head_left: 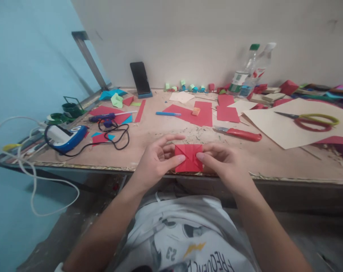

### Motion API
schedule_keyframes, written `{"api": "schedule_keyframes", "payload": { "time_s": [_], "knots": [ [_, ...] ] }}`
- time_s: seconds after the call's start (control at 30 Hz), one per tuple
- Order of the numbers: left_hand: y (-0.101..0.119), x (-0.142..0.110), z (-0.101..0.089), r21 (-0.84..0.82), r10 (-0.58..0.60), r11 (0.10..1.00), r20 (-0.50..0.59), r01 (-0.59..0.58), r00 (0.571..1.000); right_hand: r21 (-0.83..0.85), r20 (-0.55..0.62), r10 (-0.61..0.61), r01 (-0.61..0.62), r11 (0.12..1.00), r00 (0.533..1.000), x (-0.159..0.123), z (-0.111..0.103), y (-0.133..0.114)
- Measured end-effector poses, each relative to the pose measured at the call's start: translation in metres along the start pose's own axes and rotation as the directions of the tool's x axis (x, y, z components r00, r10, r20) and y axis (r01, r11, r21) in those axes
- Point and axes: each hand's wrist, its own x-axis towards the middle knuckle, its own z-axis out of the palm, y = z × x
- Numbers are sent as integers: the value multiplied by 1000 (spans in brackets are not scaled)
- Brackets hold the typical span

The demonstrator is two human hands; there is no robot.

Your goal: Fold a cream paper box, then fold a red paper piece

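Observation:
A small folded square of red paper is held at the table's front edge, its creases and overlapping flaps facing me. My left hand grips its left side, thumb on top and the other fingers partly behind it. On the right side, my right hand pinches it the same way, with the thumb on the front. Beyond my right hand lies a knife with a red handle. A blue pen and an orange folded paper piece rest farther back, near red paper sheets.
Scissors lie on a cream sheet at the right. At left are a glue gun with a looping black cord and a blue-and-white power strip. A phone and plastic bottles stand at the back.

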Motion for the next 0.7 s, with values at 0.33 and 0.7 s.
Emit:
{"api": "schedule_keyframes", "payload": {
  "time_s": [0.33,0.7],
  "knots": [
    [7,0,-7,-74,-78,994,58,83,995,61,21,91,-92,994,996,3,-8,4],
    [7,0,-7,-46,-54,997,66,57,996,11,-39,65,-65,998,997,3,-8,4]
  ]
}}
